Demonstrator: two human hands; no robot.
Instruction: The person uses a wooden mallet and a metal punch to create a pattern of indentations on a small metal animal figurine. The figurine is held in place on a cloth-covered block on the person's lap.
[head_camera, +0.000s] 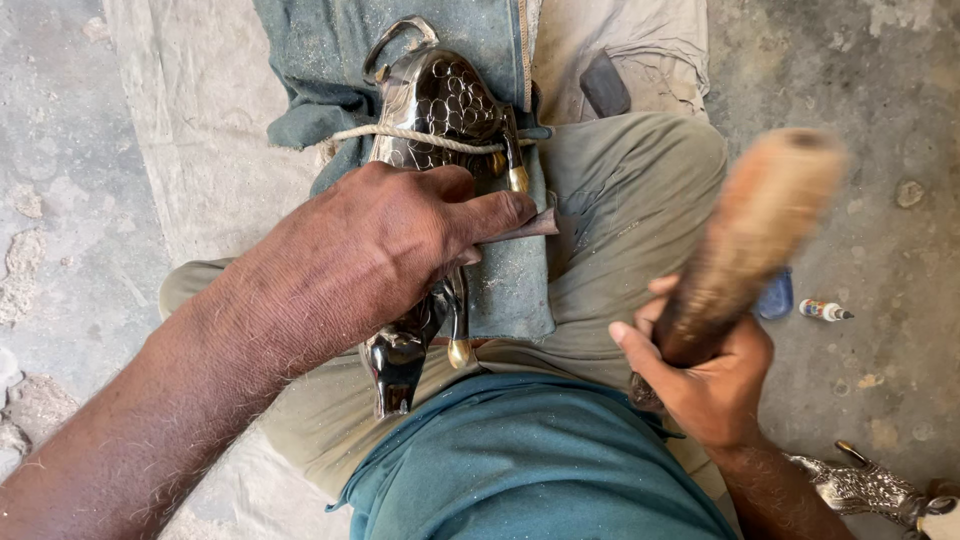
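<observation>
A dark, shiny metal animal figurine (432, 105) with engraved scale marks lies across my lap on a folded blue-green cloth (505, 290), tied down by a pale rope (420, 135). My left hand (385, 245) presses on its middle and pinches a small metal chisel (530, 226) whose tip points right. My right hand (705, 375) grips a thick wooden mallet (755, 235), raised and blurred above my right thigh. The figurine's lower end (395, 370) sticks out below my left hand.
I sit on a pale sheet (200, 120) over a rough concrete floor. A small glue tube (825, 311) and a blue object (776, 296) lie at right. Another engraved metal piece (865, 488) sits at bottom right. A dark block (604, 84) rests near my knee.
</observation>
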